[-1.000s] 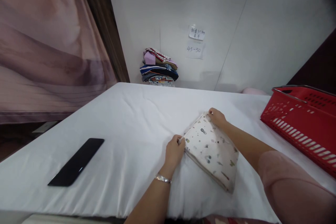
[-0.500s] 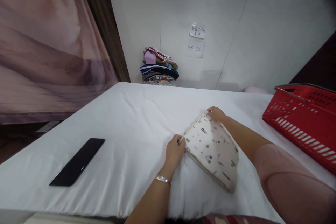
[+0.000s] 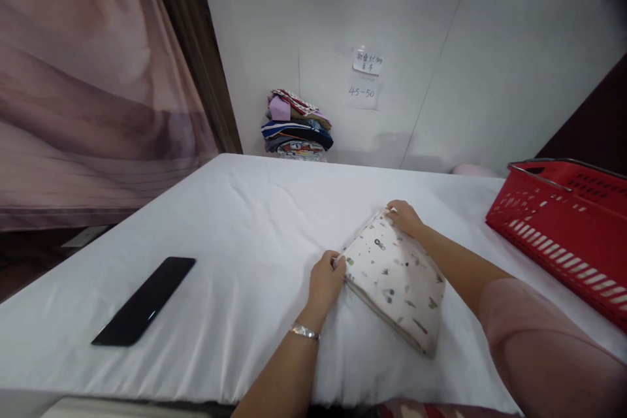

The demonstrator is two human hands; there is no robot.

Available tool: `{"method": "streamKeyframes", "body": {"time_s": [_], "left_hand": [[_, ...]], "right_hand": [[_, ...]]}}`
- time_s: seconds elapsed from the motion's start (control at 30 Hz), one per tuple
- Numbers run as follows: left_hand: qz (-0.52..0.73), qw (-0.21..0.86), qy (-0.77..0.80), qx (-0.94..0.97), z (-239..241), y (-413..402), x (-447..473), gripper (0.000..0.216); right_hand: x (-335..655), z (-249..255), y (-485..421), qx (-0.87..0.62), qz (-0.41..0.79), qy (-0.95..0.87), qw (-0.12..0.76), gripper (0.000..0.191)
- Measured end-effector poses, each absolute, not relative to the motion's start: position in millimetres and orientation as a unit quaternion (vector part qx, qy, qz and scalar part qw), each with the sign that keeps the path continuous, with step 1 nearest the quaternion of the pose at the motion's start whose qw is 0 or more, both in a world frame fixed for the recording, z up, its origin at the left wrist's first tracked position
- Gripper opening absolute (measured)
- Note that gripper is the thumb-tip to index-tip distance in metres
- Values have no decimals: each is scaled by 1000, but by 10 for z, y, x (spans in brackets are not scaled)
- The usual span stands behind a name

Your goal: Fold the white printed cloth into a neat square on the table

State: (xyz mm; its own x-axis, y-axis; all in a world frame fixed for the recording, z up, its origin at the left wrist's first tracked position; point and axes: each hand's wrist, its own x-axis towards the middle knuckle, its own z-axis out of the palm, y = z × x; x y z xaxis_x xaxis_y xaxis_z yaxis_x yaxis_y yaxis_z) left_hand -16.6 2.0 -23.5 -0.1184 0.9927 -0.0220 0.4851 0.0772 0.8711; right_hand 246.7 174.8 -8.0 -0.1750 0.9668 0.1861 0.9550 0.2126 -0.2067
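Note:
A folded white cloth (image 3: 392,277) with small cactus-like prints lies slanted on the white-covered table (image 3: 235,228). My left hand (image 3: 327,281), a silver bracelet on its wrist, pinches the cloth's left corner. At the far corner my right hand (image 3: 404,217) grips the edge between thumb and fingers. Between the two hands the upper edge runs straight. The cloth's near end spreads toward me, and its layers show along the lower left side.
A black flat slab like a phone (image 3: 147,300) lies at the left. On the right stands a red plastic basket (image 3: 563,228) with a metal handle. Folded fabrics (image 3: 298,124) are stacked by the wall beyond the far edge. A pink curtain (image 3: 98,91) hangs at left.
Both hands keep their hold on the cloth's corners, almost unmoved. The view has shifted very slightly.

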Motion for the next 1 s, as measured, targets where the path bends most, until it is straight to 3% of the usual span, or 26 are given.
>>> {"method": "streamKeyframes", "body": {"time_s": [0.17, 0.7, 1.0], "left_hand": [[368, 345, 652, 566, -223, 20, -168, 23], [371, 347, 652, 562, -221, 12, -167, 23], [374, 348, 651, 562, -241, 19, -167, 23]], "right_hand": [[2504, -144, 1726, -607, 10, -772, 189, 20], [2491, -92, 2006, -631, 85, -756, 153, 17], [2484, -121, 1857, -615, 82, -755, 213, 24]]}}
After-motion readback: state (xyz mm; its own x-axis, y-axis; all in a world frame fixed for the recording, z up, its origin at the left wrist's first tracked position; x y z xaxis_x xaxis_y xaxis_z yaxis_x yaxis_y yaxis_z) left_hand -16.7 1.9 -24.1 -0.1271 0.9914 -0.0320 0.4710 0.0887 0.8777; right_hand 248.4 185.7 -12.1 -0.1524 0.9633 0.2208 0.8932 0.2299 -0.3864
